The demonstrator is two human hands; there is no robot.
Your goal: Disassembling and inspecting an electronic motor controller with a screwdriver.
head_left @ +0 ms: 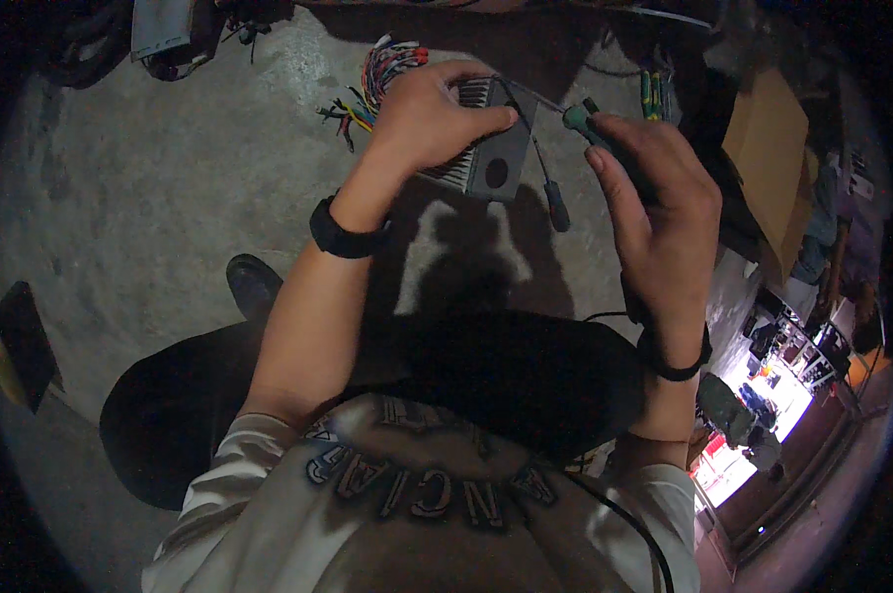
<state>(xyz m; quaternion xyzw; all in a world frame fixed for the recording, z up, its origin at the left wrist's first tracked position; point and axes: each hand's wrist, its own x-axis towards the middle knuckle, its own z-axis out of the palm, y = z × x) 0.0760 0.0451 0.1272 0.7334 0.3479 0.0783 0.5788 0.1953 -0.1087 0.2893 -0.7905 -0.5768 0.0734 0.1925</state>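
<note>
A grey metal box (499,158) with cooling fins on its left side stands ahead of me over the concrete floor. My left hand (435,121) grips it, thumb across the top face and fingers at the far edge. In my right hand (662,183) is a screwdriver (577,117) with a green and dark handle. Its thin shaft points left toward the far edge of the box; the tip is hidden near my left fingers. A bundle of coloured wires (392,61) spreads out beyond my left hand. A thin dark lead with a black end piece (557,208) hangs beside the box.
Green and yellow handled tools (651,94) lie at the far right, near an open cardboard box (768,163). A grey device (161,28) with dark cables is at the far left. My shoe (254,285) rests on the floor left of my knees. A dark flat panel (24,346) stands at the left rim.
</note>
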